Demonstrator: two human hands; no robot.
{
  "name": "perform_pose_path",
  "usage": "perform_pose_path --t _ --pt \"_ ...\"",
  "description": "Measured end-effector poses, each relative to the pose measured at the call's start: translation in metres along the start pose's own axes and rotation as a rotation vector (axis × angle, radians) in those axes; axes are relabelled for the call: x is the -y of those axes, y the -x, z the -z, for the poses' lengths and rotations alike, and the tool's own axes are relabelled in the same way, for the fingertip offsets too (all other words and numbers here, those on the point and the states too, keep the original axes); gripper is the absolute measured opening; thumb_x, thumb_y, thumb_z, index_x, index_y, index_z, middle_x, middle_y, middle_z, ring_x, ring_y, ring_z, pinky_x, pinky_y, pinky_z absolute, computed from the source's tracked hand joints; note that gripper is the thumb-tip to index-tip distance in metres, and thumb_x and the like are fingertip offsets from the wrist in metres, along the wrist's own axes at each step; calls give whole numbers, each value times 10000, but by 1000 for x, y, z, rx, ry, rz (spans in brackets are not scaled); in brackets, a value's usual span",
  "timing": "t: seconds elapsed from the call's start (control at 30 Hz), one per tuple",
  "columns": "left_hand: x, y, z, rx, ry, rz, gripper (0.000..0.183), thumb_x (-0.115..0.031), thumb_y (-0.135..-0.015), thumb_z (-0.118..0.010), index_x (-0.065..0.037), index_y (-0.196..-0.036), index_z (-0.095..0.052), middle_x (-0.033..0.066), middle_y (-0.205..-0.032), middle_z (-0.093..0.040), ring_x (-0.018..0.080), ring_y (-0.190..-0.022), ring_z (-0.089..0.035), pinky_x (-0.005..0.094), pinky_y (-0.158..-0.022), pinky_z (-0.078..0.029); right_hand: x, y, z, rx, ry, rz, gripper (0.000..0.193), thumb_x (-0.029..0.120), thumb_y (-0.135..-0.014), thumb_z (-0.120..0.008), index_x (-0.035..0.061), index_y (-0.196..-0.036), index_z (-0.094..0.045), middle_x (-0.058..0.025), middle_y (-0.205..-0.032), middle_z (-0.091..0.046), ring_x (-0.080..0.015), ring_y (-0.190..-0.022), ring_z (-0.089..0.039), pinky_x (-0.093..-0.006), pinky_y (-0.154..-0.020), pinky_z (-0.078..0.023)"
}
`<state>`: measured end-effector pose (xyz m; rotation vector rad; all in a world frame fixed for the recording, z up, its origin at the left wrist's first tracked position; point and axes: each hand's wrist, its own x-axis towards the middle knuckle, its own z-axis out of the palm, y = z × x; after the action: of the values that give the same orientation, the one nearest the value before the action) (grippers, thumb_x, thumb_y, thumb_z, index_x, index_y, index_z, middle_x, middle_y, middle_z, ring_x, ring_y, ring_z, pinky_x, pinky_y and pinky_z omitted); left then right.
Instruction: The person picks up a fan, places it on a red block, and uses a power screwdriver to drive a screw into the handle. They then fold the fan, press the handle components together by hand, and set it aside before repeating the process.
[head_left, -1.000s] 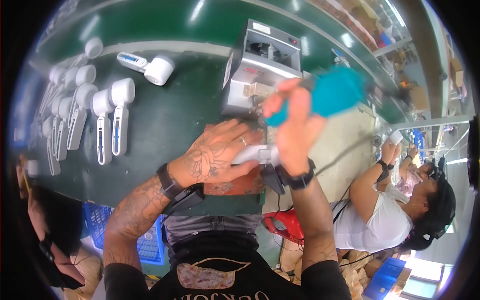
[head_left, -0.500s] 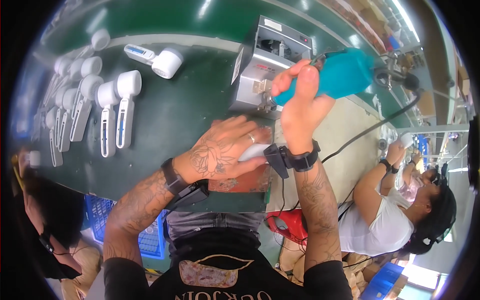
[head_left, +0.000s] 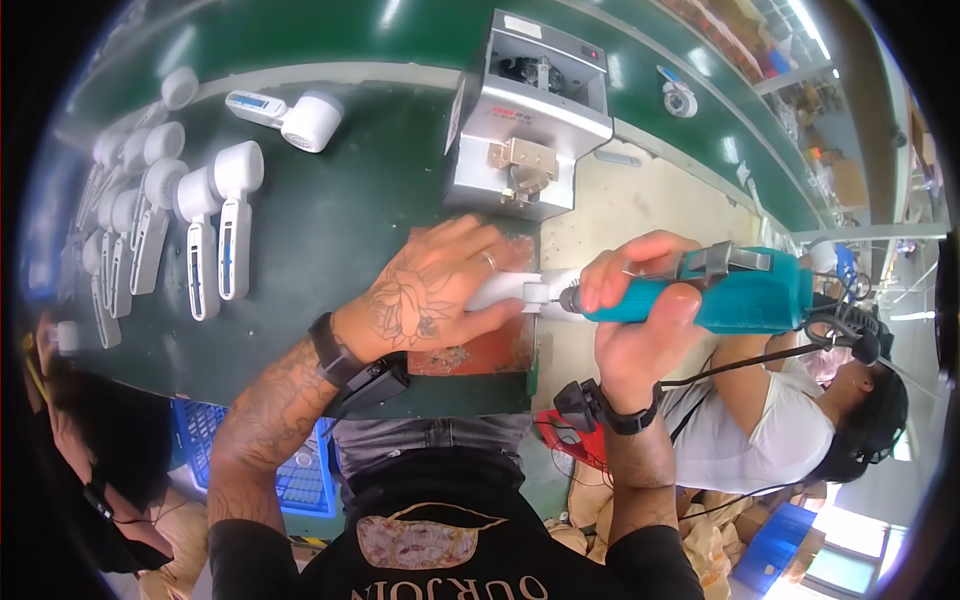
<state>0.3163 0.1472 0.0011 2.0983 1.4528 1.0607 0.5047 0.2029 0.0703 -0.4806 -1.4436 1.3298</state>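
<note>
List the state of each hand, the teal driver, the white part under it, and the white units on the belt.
Left hand: pressed flat on white part.
Right hand: gripping teal driver.
Teal driver: horizontal, tip at the part.
White part: lying on red pad, mostly covered.
White units: lying flat, untouched.

- White handheld devices, round-headed: two laid side by side (head_left: 218, 235); one apart near the belt's far edge (head_left: 290, 112); one under the hands (head_left: 510, 292); a further cluster at far left (head_left: 125, 190), too crowded to count exactly.
- Teal electric screwdriver (head_left: 720, 292): one.
- Grey benchtop machine (head_left: 525, 110): one.
- Blue plastic crate (head_left: 290, 475): one.
- Wrist straps: two (head_left: 335, 350).
</note>
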Motion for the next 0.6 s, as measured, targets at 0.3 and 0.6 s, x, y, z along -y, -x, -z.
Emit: perform_pose_path --t 0.3,0.6 --pt "1 1 0 35 -46 -31 496 -281 -825 -729 -86 -1269 -624 73 -1006 -586 272 -957 -578 414 -753 -486 -4 10 0 9 174 -55 642 602 -967 -550 -30 -1059 -484 -86 -685 -519 -197 -565 -538 -334 -544 -464" --pt "2 0 -1 67 -78 -53 461 -274 -844 -724 -59 -1239 -624 76 -1018 -588 271 -943 -549 410 -760 -483 -19 12 -3 -6 66 -51 517 505 -951 -630 9 -952 -483 -95 -651 -504 -210 -530 -517 -355 -503 -455"
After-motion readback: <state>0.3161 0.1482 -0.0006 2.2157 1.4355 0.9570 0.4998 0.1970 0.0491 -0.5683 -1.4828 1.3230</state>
